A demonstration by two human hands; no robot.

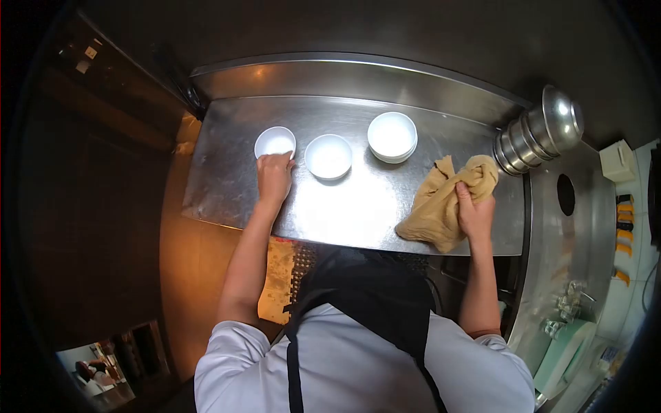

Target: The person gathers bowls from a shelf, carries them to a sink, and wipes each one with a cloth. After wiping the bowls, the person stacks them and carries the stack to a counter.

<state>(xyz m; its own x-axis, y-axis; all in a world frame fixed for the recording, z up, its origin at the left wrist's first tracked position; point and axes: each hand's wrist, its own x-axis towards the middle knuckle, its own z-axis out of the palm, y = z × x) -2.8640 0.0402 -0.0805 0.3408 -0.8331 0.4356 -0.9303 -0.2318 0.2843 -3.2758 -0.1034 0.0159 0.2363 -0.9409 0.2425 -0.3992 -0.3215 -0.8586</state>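
Observation:
My left hand (275,177) grips the near rim of a white bowl (275,140) at the left of the steel table. Its fingers are closed over the edge, and the bowl looks upright. Just right of it a second white bowl (328,156) stands apart, untouched. Farther right is a short stack of white bowls (392,136). My right hand (475,212) is closed around a bunched tan cloth (441,203) over the right part of the table; the cloth's loose end hangs toward the front left.
The steel table (227,179) has a raised back edge. Stacked metal bowls (527,141) stand at its back right corner. Right of the table runs a steel counter with a round hole (565,195), a tap (571,301) and a pale green container (566,361). Yellow-handled tools (623,237) hang on the wall.

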